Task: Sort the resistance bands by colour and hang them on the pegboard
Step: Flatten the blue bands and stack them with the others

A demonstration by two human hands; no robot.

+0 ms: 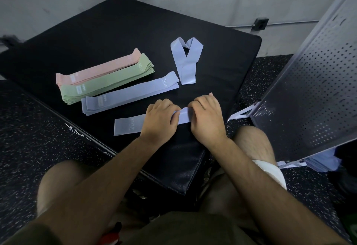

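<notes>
Curling round one lilac band (128, 126), left hand (159, 119) and right hand (207, 117) sit near the mat edge (119, 144).

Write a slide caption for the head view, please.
Left hand and right hand hold a lilac band on the black mat beside the pink stack, green stack and lilac stack.

Pink bands (100, 69), green bands (108, 79), lilac bands (129, 93) on a black mat (116, 32); floor (29, 138) black, white-speckled; pegboard (309, 90) white, dotted with holes

3 band stacks (108, 81) on mat (116, 32) L, pegboard (309, 90) R of mat
</notes>
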